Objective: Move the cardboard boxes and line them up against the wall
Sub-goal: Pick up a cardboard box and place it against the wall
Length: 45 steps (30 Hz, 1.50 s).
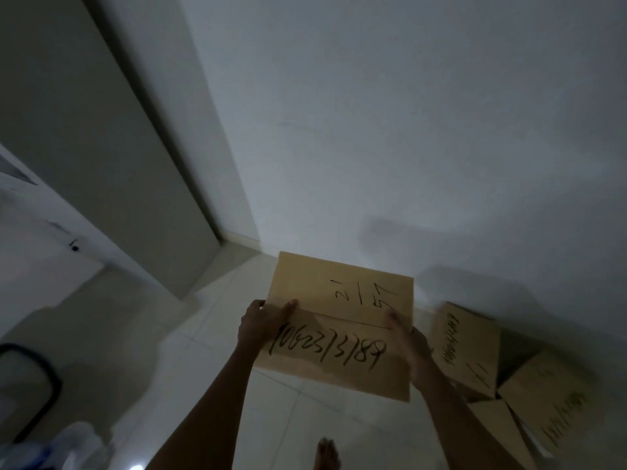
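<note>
Both hands gripped one cardboard box (pixel 339 320)
Left hand (pixel 261 320) and right hand (pixel 403 337) clasped its opposite sides; long axis ran hand to hand; far edge faced the wall (pixel 407 130).

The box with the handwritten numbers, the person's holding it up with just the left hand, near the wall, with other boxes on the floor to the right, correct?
Not quite. The head view shows both hands on the box: the left hand grips its left edge and the right hand its right edge. The rest holds: it is near the wall, with other boxes on the floor to the right.
</note>
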Tool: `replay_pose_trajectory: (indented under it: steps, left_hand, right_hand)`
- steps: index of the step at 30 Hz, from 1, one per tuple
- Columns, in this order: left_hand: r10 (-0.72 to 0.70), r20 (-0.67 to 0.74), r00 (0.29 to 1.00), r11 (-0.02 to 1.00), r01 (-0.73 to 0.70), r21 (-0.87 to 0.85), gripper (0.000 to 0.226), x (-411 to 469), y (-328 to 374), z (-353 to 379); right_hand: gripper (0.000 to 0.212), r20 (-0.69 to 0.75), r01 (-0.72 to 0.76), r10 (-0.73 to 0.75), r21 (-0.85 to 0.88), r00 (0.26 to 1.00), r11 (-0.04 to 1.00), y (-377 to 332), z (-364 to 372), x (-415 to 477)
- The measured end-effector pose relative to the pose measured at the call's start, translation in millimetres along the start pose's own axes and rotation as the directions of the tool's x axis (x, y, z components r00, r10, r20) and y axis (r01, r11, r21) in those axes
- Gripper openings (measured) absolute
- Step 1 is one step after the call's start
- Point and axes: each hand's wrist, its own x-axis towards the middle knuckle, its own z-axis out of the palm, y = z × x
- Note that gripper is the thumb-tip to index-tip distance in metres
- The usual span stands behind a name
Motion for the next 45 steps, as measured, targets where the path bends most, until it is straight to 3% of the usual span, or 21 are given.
replay_pose_trajectory:
  steps: [6, 11, 20, 23, 27, 32, 36, 39, 45]
  left_hand:
    - [-0.018, -0.041, 0.999, 0.999, 0.019, 0.029, 0.083, 78.7, 21.1, -50.0]
    - [-0.004, -0.07, 0.998, 0.996, 0.011, 0.09, 0.083, 145.0, 31.8, -94.7]
    - [-0.027, -0.099, 0.995, 0.996, 0.036, 0.086, 0.079, 338.3, 22.5, -170.3]
    - [-0.064, -0.095, 0.993, 0.994, 0.073, 0.087, 0.072, 433.1, -0.7, -188.4]
    - [-0.071, -0.107, 0.992, 0.99, 0.082, 0.11, 0.041, 565.1, -49.6, -202.3]
    - [-0.026, -0.116, 0.993, 0.961, 0.057, 0.271, 0.041, 719.0, -128.1, -187.5]
    - [-0.073, -0.142, 0.987, 0.965, 0.106, 0.242, 0.049, 815.6, -184.1, -159.2]
    - [-0.036, -0.092, 0.995, 0.951, 0.063, 0.304, 0.055, 880.8, -219.7, -145.5]
    - [0.032, -0.119, 0.992, 0.941, 0.011, 0.337, 0.059, 954.7, -258.0, -123.5]
  right_hand:
    - [0.109, 0.048, -0.011, 0.011, -0.005, 0.999, 1.0, -44.8, 77.3, 41.8]
    - [0.082, 0.071, -0.057, 0.057, -0.006, 0.996, 0.998, -100.4, 139.9, 53.2]
    - [0.059, 0.13, -0.056, 0.061, -0.041, 0.99, 0.998, -153.5, 309.0, 135.3]
    - [0.078, 0.142, -0.153, 0.159, -0.049, 0.977, 0.987, -144.4, 383.9, 206.3]
    - [0.107, 0.127, -0.263, 0.275, -0.108, 0.953, 0.959, -122.4, 485.9, 310.8]
    - [0.12, 0.112, -0.287, 0.303, -0.138, 0.946, 0.948, -83.1, 607.3, 430.0]
    - [0.094, 0.107, -0.264, 0.276, -0.112, 0.955, 0.958, -74.4, 679.5, 492.9]
    - [0.067, 0.128, -0.228, 0.238, -0.089, 0.963, 0.97, -65.0, 719.9, 537.0]
    - [0.07, 0.191, -0.148, 0.155, -0.05, 0.969, 0.988, -47.3, 777.9, 600.8]
